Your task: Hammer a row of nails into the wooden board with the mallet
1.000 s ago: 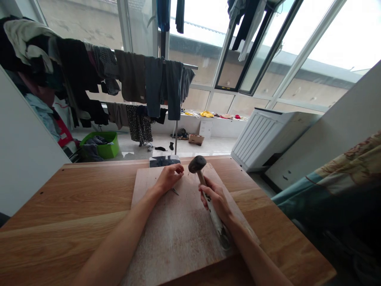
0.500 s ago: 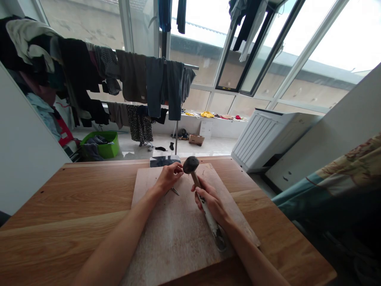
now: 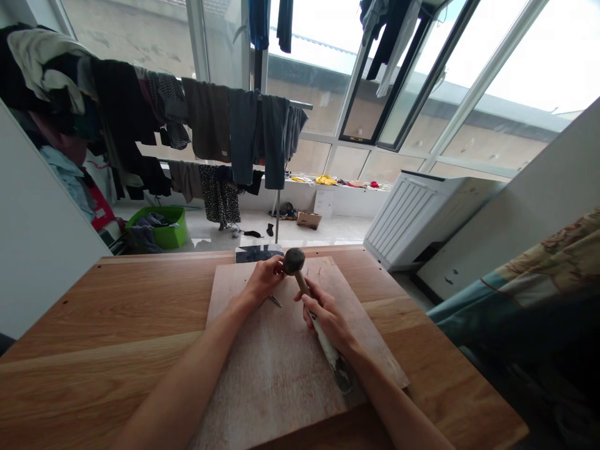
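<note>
My right hand (image 3: pixel 327 310) is wrapped round the worn handle of a hammer (image 3: pixel 294 261), whose dark head sits just right of my left fingertips. My left hand (image 3: pixel 265 276) is pinched near the far side of a wooden board (image 3: pixel 267 375); the hammer head hides what its fingers hold, if anything. Beside the left wrist a small metal tool (image 3: pixel 275 301) lies on the board, partly covered by that hand. A couple of thin nails (image 3: pixel 320 271) stand upright in the board, right of the hammer head.
The board rests on a wooden table (image 3: pixel 140 306). A dark flat object (image 3: pixel 257 252) lies at the table's far edge. Beyond it are a rack of hanging clothes (image 3: pixel 206 119), a green tub (image 3: pixel 171 234) and a white ribbed appliance (image 3: pixel 403 212). A curtain (image 3: pixel 510 294) hangs at right.
The hammer head has shifted slightly left and down towards my left fingers, and my right hand has moved a little left with it. My left hand stays nearly in place.
</note>
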### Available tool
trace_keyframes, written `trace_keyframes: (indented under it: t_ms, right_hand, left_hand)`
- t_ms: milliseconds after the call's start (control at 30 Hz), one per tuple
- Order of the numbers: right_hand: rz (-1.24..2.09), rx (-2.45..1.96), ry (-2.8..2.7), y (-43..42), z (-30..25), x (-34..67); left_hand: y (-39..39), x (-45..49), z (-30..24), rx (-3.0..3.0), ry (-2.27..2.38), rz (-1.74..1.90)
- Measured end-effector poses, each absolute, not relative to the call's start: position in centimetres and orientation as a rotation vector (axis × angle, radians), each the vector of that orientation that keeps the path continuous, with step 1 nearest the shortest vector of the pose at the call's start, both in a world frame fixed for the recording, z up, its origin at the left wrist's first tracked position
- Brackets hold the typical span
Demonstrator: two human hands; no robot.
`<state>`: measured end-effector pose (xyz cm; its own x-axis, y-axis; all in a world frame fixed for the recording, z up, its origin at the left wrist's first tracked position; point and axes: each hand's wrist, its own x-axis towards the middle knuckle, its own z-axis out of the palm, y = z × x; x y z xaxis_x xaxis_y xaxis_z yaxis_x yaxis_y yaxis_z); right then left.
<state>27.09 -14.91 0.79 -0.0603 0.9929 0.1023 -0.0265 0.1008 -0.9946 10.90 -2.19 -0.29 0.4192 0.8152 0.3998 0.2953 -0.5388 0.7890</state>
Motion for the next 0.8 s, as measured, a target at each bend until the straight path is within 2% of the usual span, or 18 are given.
trace_keyframes:
  t_ms: [467, 533, 700, 800]
  right_hand:
    - [1.146, -1.069, -1.215, -15.0, 0.8, 27.1]
    - [1.125, -1.071, -1.179, -15.1, 1.1, 27.1]
    - [1.11, -1.104, -1.134, -15.3, 1.7, 27.2]
    - [1.115, -1.114, -1.134, -15.4, 1.9, 27.1]
  left_hand:
    - [-1.8, 10.0, 0.2, 2.213, 0.874, 0.888]
    - [-1.8, 9.0, 1.3, 2.332, 0.936, 0.75]
    - [-2.6, 7.4, 4.0, 2.403, 1.139, 0.129]
    - [-3.5, 7.9, 4.9, 2.392, 1.242, 0.035]
